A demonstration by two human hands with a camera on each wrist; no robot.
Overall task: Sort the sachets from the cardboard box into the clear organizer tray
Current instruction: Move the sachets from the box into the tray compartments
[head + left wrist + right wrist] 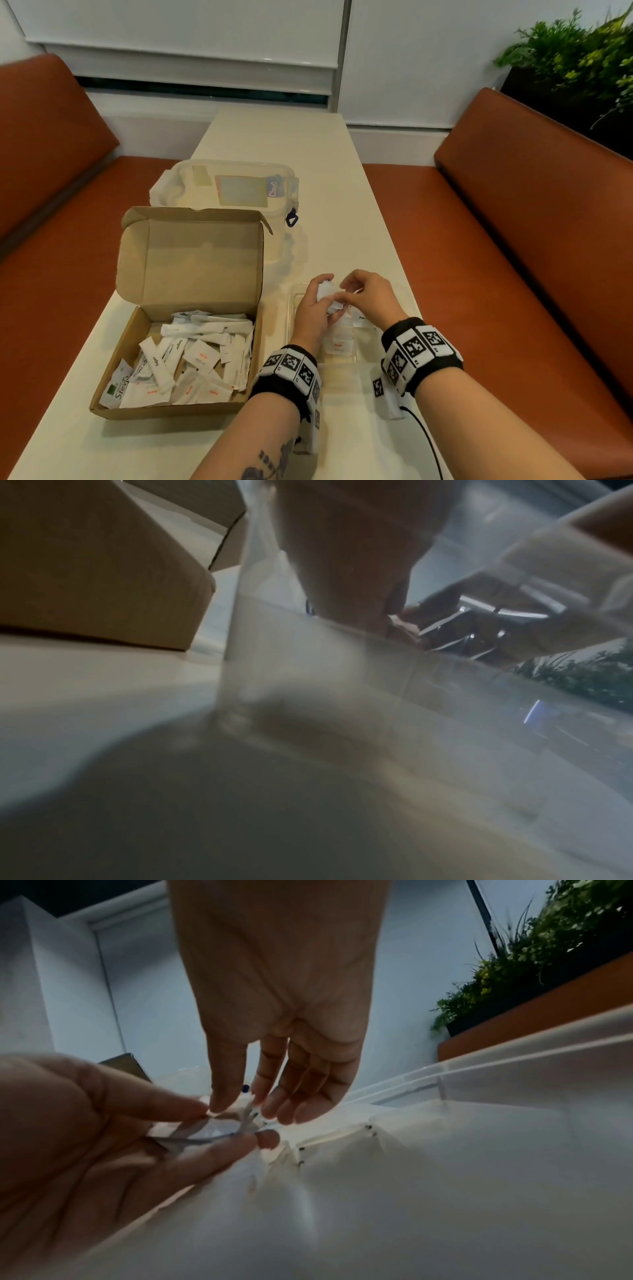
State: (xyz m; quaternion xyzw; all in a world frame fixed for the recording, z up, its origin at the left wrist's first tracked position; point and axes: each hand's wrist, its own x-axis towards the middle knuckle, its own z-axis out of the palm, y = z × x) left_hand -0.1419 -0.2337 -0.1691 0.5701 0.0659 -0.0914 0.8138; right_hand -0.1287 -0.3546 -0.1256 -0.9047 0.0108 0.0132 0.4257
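Both hands meet over the clear organizer tray [294, 308], which sits on the cream table [308, 171] just right of the cardboard box [185, 409]. The left hand [313, 310] grasps a small bunch of white sachets [325, 291], thumb on one side and fingers curled under. In the right wrist view the left thumb and index fingers [178, 1110] clamp the bunch w/ the paper edges fanning out twd the other hand. The right hand [368, 296] pinches the top of one sachet from that bunch betw. thumb and forefinger, other fingers hanging loosely curled beside it; its fingertips [219, 1104] touch the paper.

Inside the tray, under the hands, lie flat sachets w/ red "Salt" print [338, 346], plus one w/ dark lettering further right. Which compartment each sits in can't be told thru the glare.

The box stands open, lid flap up at the back, still holding a heap of sachets [191, 363]: long "Sugar" sticks, square "Salt" packs, a green "Stevia" one at the near left corner. Behind the box sits a clear lidded container [236, 186]. Left wrist view is blurred: box side and tray wall [308, 656] only.
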